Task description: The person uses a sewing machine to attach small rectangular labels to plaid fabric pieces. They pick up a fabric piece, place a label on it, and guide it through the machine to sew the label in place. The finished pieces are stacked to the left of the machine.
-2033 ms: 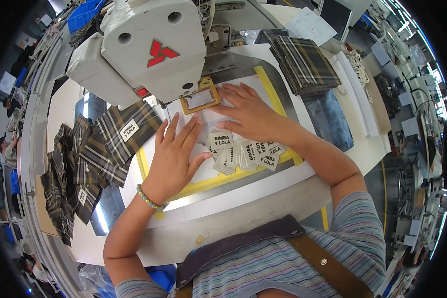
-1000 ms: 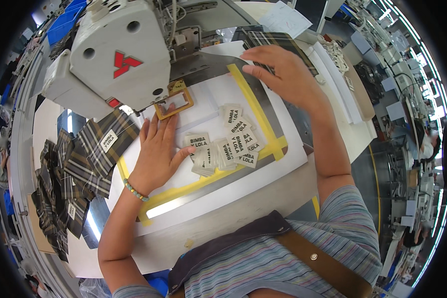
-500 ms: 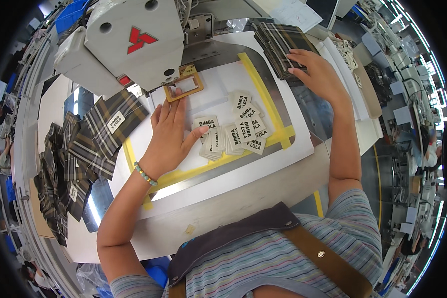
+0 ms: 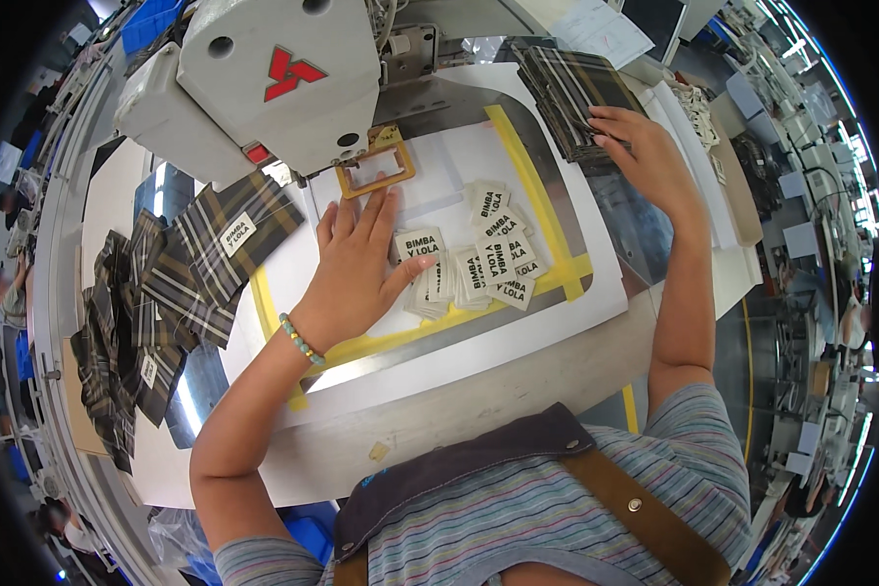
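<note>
My left hand (image 4: 354,272) lies flat on the white sheet (image 4: 439,171), fingers spread and nothing held. Its fingertips are just in front of the yellowish clamp frame (image 4: 406,176) under the sewing machine head (image 4: 273,112). The thumb rests at the edge of a pile of small white labels (image 4: 498,239) with dark print. At the far right, my right hand (image 4: 645,161) is over a stack of dark plaid fabric pieces (image 4: 566,93). Its fingers are apart, with the tips touching the near right part of the stack.
Left of the machine, plaid pieces (image 4: 210,244) bearing white labels overlap in a loose heap. Yellow tape (image 4: 532,186) borders the sheet. A box of pale items (image 4: 698,112) stands beyond my right hand, and papers (image 4: 596,34) lie at the back.
The whole view has shifted slightly. My left hand has drawn back a little from the clamp frame toward me. My right hand stays at the fabric stack.
</note>
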Motion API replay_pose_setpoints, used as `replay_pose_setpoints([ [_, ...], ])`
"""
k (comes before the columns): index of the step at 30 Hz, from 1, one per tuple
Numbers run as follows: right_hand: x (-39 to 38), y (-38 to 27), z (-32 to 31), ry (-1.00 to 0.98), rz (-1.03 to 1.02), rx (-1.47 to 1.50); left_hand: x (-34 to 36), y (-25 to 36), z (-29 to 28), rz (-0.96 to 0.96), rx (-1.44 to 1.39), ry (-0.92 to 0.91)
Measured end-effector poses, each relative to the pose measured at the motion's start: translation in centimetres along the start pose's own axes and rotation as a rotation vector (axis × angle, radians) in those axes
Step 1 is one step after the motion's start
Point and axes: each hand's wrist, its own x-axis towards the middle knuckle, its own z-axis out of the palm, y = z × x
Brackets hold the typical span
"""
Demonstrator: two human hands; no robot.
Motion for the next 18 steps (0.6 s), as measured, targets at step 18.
replay_pose_setpoints([
  [18,-0.2,-0.1,-0.1,-0.018,0.0,0.009,-1.3,-0.2,0.5,-0.004,-0.029,0.117],
])
